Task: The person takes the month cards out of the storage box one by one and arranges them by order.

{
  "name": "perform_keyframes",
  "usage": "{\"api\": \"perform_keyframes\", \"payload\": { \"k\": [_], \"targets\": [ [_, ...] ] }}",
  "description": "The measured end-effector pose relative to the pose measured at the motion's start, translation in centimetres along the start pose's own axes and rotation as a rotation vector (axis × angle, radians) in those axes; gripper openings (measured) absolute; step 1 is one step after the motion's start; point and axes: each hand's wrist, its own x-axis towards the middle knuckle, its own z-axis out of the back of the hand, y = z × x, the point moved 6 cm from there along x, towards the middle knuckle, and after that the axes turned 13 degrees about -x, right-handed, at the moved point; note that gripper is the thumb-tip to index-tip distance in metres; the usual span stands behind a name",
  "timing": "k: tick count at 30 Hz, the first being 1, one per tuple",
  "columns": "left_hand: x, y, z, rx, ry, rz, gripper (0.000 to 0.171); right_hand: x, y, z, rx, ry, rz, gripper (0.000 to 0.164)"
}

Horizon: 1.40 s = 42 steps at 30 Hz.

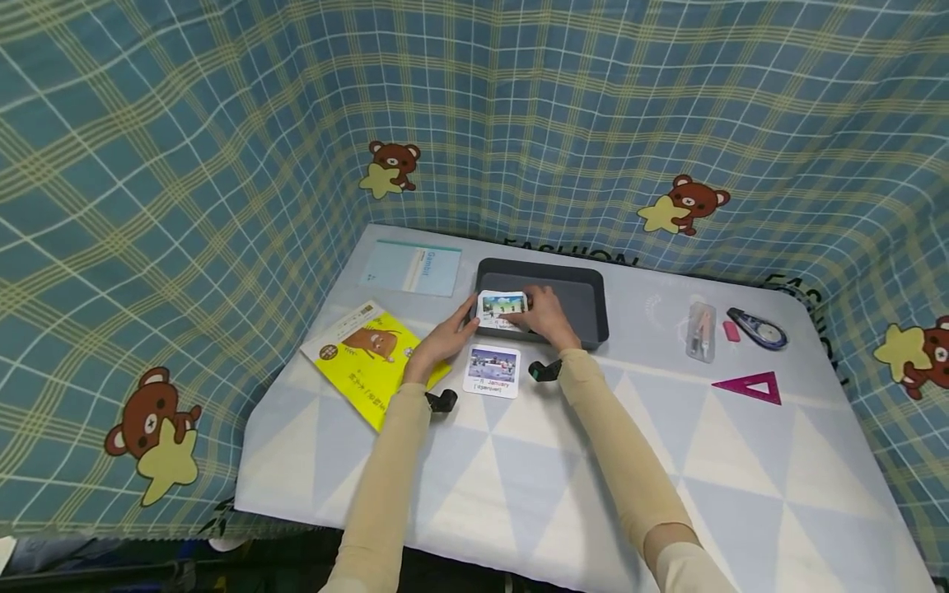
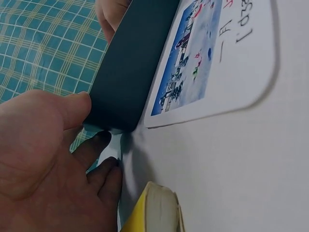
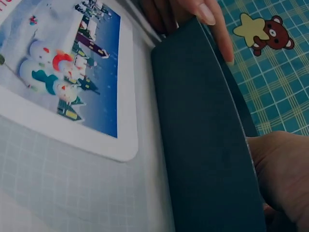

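Note:
My right hand (image 1: 547, 315) reaches over the front wall of a dark grey tray (image 1: 567, 288). It holds a small stack of picture cards (image 1: 500, 305) at the tray's left end, thumb on the face of the top card. My left hand (image 1: 445, 339) is at the tray's left front corner. Its thumb (image 2: 75, 108) touches the wall there, and the other fingers lie along the left side. Flat on the table in front of the tray lies a January card (image 1: 493, 371) with a snowman picture. In the right wrist view the tray wall hides the stack.
A yellow book (image 1: 363, 362) lies beside my left forearm, and a pale blue notebook (image 1: 412, 268) behind it. On the right are a clear case (image 1: 700, 331), a pink eraser (image 1: 731, 331), a correction tape (image 1: 758, 329) and a magenta set square (image 1: 750, 386).

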Motion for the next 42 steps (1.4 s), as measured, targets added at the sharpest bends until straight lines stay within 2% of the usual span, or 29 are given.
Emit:
{"api": "perform_keyframes", "payload": {
  "k": [8, 15, 20, 23, 27, 31, 37, 42],
  "targets": [
    [0.1, 0.2, -0.1, -0.009, -0.018, 0.027, 0.063, -0.1, -0.4, 0.4, 0.137, -0.032, -0.036, 0.071],
    [0.4, 0.8, -0.8, 0.009, -0.004, 0.026, 0.063, -1.9, -1.0, 2.4, 0.267, -0.106, 0.049, 0.059],
    [0.5, 0.9, -0.9, -0.007, -0.024, 0.039, 0.062, -4.3, -2.3, 4.4, 0.333, -0.164, 0.031, 0.060],
    [0.4, 0.8, -0.9, -0.025, -0.036, 0.053, 0.062, -6.5, -3.4, 4.9, 0.349, -0.166, 0.004, 0.061],
    [0.4, 0.5, -0.8, -0.019, -0.039, 0.049, 0.062, -9.6, -5.0, 4.5, 0.389, -0.142, -0.032, 0.062],
    [0.5, 0.4, -0.6, -0.008, -0.046, 0.044, 0.062, -12.4, -6.2, 3.3, 0.432, -0.110, -0.039, 0.064],
    [0.7, 0.3, -0.6, -0.001, -0.034, 0.026, 0.063, -14.8, -7.5, 1.9, 0.369, -0.118, -0.025, 0.061],
    [0.7, 0.3, -0.5, 0.002, -0.033, 0.020, 0.063, -15.1, -7.9, 0.9, 0.207, -0.186, 0.035, 0.055]
  ]
}}
